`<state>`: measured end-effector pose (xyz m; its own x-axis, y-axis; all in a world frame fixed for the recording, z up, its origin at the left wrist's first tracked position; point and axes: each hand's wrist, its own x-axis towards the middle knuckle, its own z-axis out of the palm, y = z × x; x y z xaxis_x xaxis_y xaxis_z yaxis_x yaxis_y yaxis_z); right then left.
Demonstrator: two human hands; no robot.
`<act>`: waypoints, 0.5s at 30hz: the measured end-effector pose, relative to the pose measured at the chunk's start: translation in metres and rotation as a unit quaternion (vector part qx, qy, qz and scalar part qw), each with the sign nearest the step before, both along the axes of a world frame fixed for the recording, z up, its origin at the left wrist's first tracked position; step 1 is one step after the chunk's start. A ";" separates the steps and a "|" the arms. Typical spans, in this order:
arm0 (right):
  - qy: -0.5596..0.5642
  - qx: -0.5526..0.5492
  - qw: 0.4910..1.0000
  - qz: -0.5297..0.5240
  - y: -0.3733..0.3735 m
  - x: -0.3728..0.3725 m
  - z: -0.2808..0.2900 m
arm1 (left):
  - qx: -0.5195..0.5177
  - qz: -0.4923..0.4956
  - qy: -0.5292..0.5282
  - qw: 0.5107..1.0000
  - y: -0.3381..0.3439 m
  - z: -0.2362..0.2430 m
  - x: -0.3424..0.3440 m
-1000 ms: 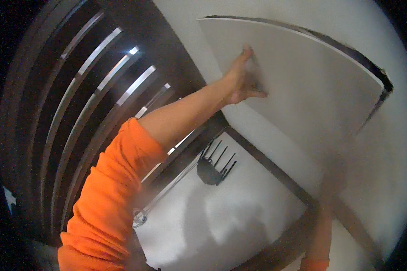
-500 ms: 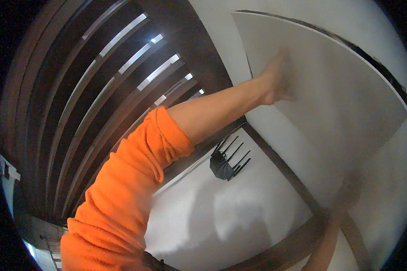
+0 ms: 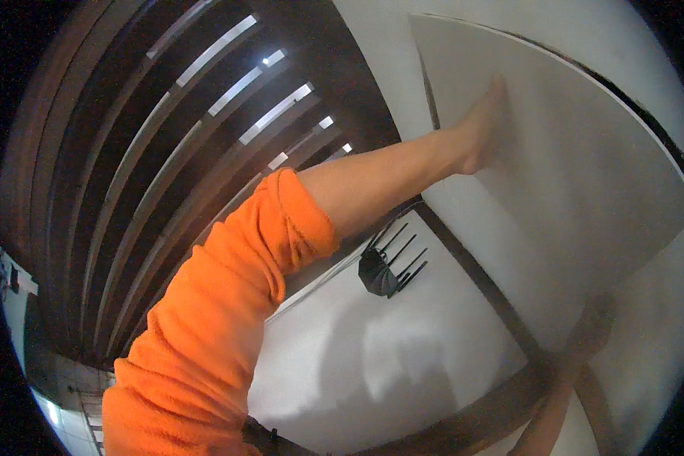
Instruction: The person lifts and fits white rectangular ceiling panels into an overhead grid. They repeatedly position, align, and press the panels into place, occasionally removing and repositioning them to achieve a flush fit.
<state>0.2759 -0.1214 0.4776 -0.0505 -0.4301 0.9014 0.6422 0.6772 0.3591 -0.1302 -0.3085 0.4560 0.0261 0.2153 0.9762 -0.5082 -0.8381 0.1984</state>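
Note:
A pale flat panel (image 3: 570, 152) lies across the upper right, against the whitish surface behind it. My left hand (image 3: 480, 129), at the end of an arm in a rolled-up orange sleeve, rests flat on the panel near its left edge. Its fingers are stretched out. At the lower right my right hand (image 3: 596, 315) reaches up to the panel's lower part. Shade and blur hide its fingers. A dark gap (image 3: 623, 95) shows along the panel's far curved edge.
Dark wooden slats (image 3: 144, 167) with bright strips between them fill the upper left. A black object with several thin rods (image 3: 378, 273) is fixed to the white wall (image 3: 342, 387). Dark beams (image 3: 479, 285) cross behind my arms.
The whole view has shifted slightly, so the panel and my left arm appear a little further right. The gap along the panel's far edge looks narrower. Both hands remain at the panel.

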 end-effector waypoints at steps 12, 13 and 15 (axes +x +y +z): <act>-0.001 -0.064 0.997 0.031 0.006 -0.007 -0.010 | 0.003 -0.012 0.041 0.999 0.014 0.004 -0.010; 0.001 -0.049 0.998 0.028 0.008 -0.009 -0.010 | 0.001 -0.004 0.038 0.999 0.010 0.004 -0.014; 0.001 -0.057 0.998 0.039 0.001 -0.020 -0.005 | -0.009 0.003 0.028 1.000 0.003 0.005 -0.022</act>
